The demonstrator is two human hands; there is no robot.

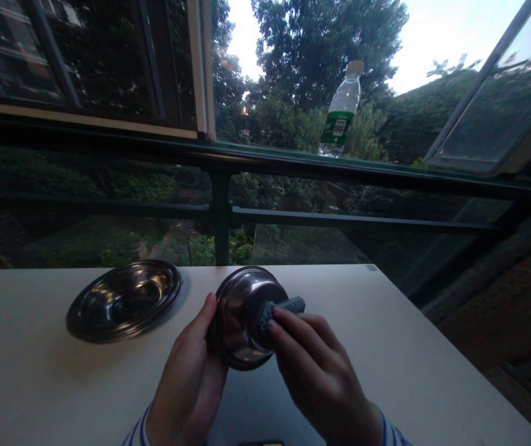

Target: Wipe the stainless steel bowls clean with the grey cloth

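Note:
My left hand (189, 378) grips the rim of a small steel bowl (241, 310), held tilted above the white table (37, 384) with its underside facing me. My right hand (314, 365) presses a grey cloth (288, 308) against the bowl's outer surface, fingers closed over the cloth. A second, wider steel bowl (124, 298) sits upright on the table to the left, apart from both hands.
A clear plastic bottle with a green label (341, 114) stands on the window ledge beyond a dark railing (339, 217). An open window frame (483, 111) angles out at the right. The table's right edge drops off near a brick floor.

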